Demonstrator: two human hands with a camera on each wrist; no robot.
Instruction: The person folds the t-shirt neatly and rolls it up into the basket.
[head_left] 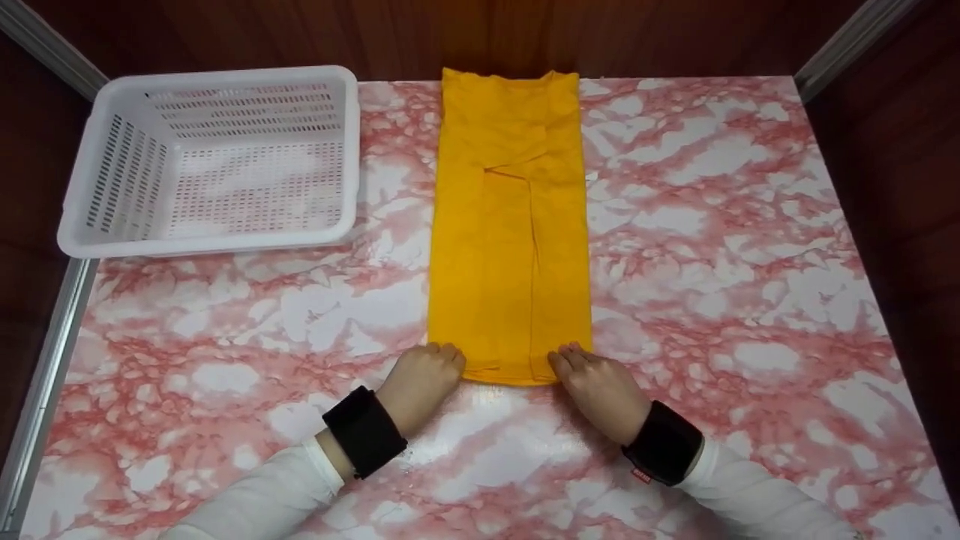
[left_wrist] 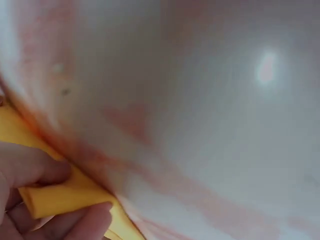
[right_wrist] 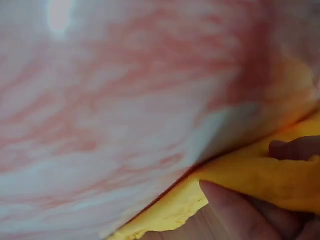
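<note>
A yellow cloth [head_left: 510, 247], folded into a long upright strip, lies on the table with creases and overlapping layers down its middle. At its near left corner my left hand [head_left: 421, 384] pinches the hem, and the left wrist view shows a fold of yellow cloth [left_wrist: 65, 196] between thumb and fingers. My right hand [head_left: 604, 394] grips the near right corner. The right wrist view shows the cloth [right_wrist: 245, 172] between the thumb and a finger of that hand. Both hands sit low, close over the table.
An open white plastic basket [head_left: 349, 165] with slotted walls stands at the back left. Under everything is a red-and-white marbled table [head_left: 720, 292]. Dark wood panels [head_left: 637, 34] rise behind it and along the sides, with metal rails [head_left: 56, 375] at the edges.
</note>
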